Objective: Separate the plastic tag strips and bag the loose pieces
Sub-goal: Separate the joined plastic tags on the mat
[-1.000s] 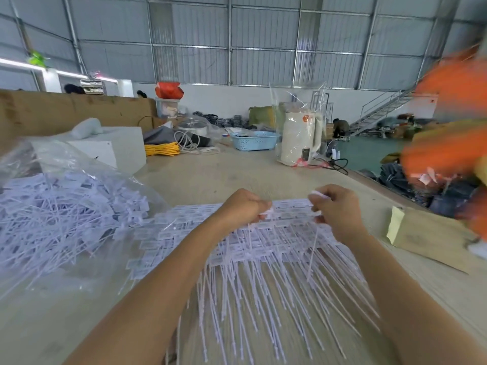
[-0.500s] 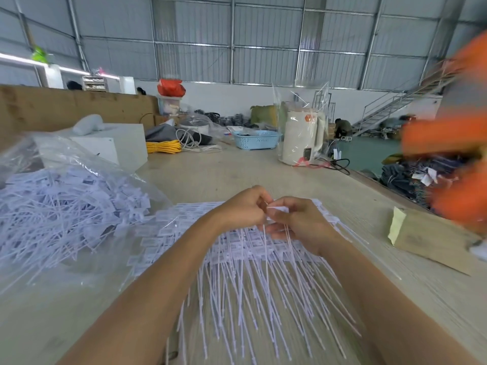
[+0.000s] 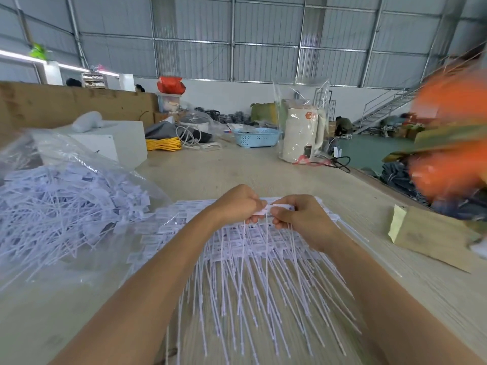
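Both hands, left hand [image 3: 238,206] and right hand [image 3: 297,216], pinch one tag strip [image 3: 274,207]; an uneven pull risks snapping tails or scattering pieces off the table [image 3: 237,167].

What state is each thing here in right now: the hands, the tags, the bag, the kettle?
Left hand: pinching a tag strip.
Right hand: pinching the same strip.
Tag pile: fanned out on the table.
Plastic bag: open, holding loose tags.
Kettle: upright, plastic-wrapped.
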